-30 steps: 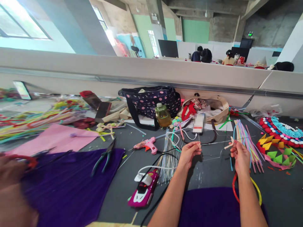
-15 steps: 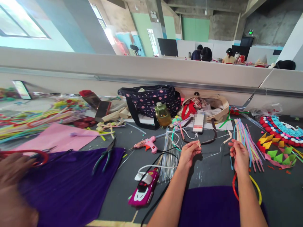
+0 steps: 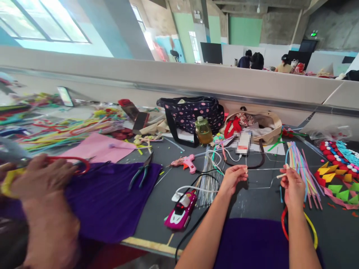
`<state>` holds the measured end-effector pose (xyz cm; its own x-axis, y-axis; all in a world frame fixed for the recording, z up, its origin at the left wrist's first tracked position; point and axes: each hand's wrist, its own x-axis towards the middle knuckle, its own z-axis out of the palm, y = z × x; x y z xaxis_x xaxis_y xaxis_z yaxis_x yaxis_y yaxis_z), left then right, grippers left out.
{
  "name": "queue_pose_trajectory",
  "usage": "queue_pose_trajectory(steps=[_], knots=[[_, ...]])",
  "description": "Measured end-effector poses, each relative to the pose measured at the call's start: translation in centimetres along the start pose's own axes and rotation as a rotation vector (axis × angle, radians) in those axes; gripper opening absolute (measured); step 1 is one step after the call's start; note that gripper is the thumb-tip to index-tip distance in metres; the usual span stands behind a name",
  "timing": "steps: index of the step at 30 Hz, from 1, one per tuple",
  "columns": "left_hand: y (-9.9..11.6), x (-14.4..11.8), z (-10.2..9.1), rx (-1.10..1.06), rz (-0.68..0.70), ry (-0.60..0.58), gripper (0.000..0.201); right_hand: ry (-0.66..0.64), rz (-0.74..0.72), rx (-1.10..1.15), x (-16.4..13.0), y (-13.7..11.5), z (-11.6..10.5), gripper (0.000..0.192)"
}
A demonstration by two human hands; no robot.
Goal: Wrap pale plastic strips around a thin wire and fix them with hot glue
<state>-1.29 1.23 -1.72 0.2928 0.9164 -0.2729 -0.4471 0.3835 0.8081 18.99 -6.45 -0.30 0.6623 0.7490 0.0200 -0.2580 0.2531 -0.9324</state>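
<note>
A thin wire point(image 3: 259, 188), bent into an angular shape, spans between my hands above the dark table. The fingertips of my left hand point(image 3: 235, 178) pinch it at its left end, where a small pale bit shows. My right hand point(image 3: 293, 186) is closed at the opposite end, with a short pale wrapped piece point(image 3: 281, 175) sticking out from between thumb and fingers. Beneath my forearms lies a dark purple cloth point(image 3: 249, 243). Red-and-yellow curved handles point(image 3: 312, 228) show behind my right forearm; the rest of that tool is hidden.
A pink glue gun point(image 3: 185, 163), pliers point(image 3: 142, 172), a purple car-shaped power strip point(image 3: 181, 213) and bundled wires point(image 3: 206, 194) lie left of my hands. Pastel sticks point(image 3: 303, 168) are at right. Bags point(image 3: 193, 116) stand behind. A co-worker's hand point(image 3: 45, 175) holds a yellow-and-red-handled tool.
The view has swung left, so everything sits further right. My right fingers have closed on the wire's pale-wrapped end, which stood apart before. More of the co-worker's hand shows.
</note>
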Motion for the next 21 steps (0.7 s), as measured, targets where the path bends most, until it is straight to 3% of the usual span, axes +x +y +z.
queue_pose_trajectory(steps=[5, 9, 12, 16, 21], knots=[[-0.2, -0.1, 0.3, -0.019, -0.007, -0.025, 0.029, -0.015, -0.049, 0.015, -0.2, -0.8, -0.2, 0.034], [0.1, -0.2, 0.2, -0.072, -0.061, -0.074, 0.024, -0.263, -0.053, 0.055, -1.2, -2.5, -0.5, 0.049], [0.4, -0.3, 0.0, -0.093, -0.12, -0.132, 0.022, -0.425, 0.037, 0.107, -1.7, -3.3, -1.4, 0.062], [0.4, -0.5, -0.2, -0.098, -0.214, -0.296, 0.022, -0.44, 0.122, 0.08, -1.3, -3.0, -2.0, 0.055], [0.3, -0.7, -0.2, -0.002, -0.228, -0.455, 0.021, -0.536, 0.266, -0.114, -1.7, -2.7, -0.6, 0.056]])
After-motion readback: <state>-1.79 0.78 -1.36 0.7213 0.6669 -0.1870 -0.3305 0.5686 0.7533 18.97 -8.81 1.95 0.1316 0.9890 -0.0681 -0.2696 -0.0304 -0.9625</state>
